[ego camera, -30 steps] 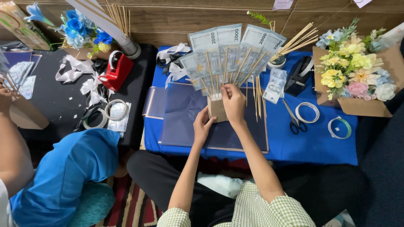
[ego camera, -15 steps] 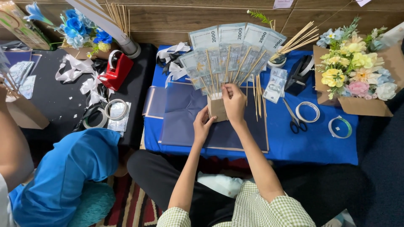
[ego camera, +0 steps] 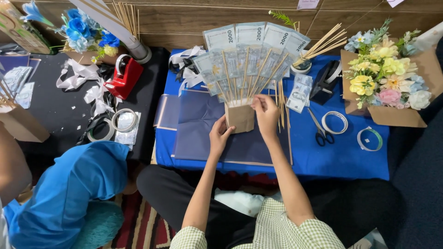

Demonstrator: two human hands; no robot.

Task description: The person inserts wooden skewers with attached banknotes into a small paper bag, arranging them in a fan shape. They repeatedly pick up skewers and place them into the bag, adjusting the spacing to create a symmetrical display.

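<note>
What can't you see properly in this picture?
- Head view: the sticks' lower ends, hidden inside the brown paper holder.
- The left hand covers the holder's lower left corner; the right hand covers its right edge.
- The flower box is cut off by the right edge.

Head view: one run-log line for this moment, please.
left hand steadies brown paper holder | right hand at skewers | banknote fan upright in holder | scissors on blue cloth
</note>
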